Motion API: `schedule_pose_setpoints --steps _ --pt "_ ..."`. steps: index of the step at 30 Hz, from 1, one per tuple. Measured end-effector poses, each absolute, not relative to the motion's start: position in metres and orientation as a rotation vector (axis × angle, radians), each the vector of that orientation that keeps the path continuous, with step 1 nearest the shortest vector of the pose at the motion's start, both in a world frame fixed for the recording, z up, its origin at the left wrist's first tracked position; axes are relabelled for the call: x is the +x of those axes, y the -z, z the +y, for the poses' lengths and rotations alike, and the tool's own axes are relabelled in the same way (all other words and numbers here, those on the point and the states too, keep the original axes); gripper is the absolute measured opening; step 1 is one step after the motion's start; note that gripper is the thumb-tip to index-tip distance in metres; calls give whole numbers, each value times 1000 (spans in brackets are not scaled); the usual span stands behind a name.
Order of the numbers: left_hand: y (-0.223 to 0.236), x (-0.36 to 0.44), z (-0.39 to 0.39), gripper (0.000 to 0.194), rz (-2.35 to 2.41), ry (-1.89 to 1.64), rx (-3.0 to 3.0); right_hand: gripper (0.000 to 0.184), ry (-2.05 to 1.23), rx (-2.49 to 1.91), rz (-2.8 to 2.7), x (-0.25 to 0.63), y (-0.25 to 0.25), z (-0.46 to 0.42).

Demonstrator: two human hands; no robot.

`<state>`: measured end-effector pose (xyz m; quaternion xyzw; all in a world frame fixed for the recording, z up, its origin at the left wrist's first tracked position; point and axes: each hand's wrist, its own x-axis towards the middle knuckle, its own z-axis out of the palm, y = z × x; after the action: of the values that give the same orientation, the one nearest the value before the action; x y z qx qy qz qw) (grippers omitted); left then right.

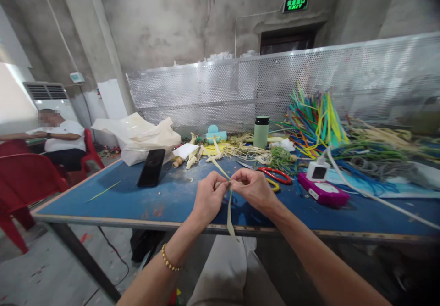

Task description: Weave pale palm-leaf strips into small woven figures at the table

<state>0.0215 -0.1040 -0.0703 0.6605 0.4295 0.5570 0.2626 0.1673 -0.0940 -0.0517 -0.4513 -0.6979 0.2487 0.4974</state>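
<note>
My left hand (209, 196) and my right hand (252, 187) meet above the near edge of the blue table (172, 196). Both pinch a pale flat strip (229, 214), like a strip of straw or leaf. One end hangs down past the table edge toward my lap. The other end runs up and away to the left of my hands. A beaded bracelet (169, 260) sits on my left wrist.
A black phone (151, 167), a cream bag (144, 136), a green flask (261, 131), red-handled scissors (275, 174), a pink device (323, 191), bundles of coloured strips (316, 118) and pale straw scraps lie on the table. A perforated metal screen (275, 86) backs it. Another person (58, 136) sits among red chairs, left.
</note>
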Motion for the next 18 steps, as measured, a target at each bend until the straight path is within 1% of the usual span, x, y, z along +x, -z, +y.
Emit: schedule_pose_setpoints --steps 6,9,13,18 --pt "71 19 -100 16 1105 -1485 1733 10 -683 -1051 -1676 169 50 -93" --pt "72 19 -98 13 1069 -1449 1750 11 -742 -1017 -1711 172 49 -93" --pt "70 19 -98 16 1078 -1415 1789 15 -799 -964 -1748 175 50 -94" --pt "73 18 -97 18 1078 -1403 1687 13 -799 -955 -1808 177 53 -94"
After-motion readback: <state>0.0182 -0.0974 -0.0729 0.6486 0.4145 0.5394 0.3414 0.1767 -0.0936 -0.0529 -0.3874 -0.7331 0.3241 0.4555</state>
